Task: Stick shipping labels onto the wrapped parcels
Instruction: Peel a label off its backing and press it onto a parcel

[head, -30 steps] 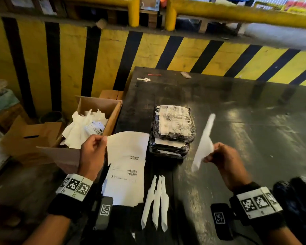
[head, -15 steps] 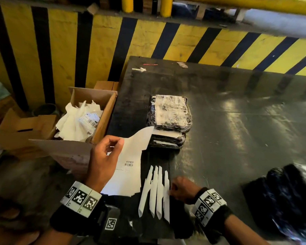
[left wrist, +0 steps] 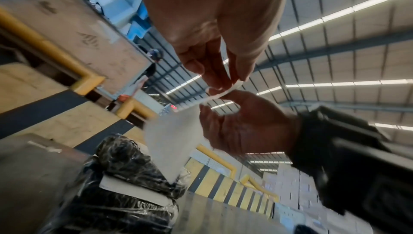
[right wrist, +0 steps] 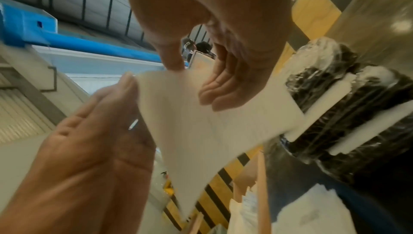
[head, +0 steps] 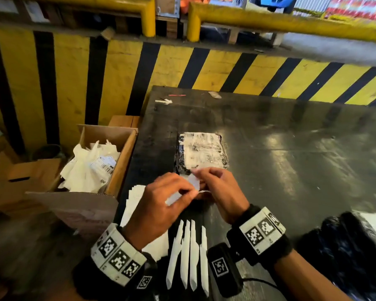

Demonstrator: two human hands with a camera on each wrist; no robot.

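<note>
From the head view the label (head: 193, 184) is mostly hidden behind the two hands, and its print cannot be read; the wrist views show only its blank, blurred underside. The bottom parcels of the stack (head: 202, 152) are covered by the hands. Another parcel (head: 354, 253) is cut off at the right edge. The left hand (head: 161, 205) and right hand (head: 219, 192) meet above the table (head: 291, 170), just in front of the stack, backs up and fingers curled. Each pinches the label's top edge between thumb and fingertips, and the sheet hangs below them. Four paper strips (head: 188, 257) lie beside the wrists. A box (head: 122, 157) of scraps stands left of the table.
</note>
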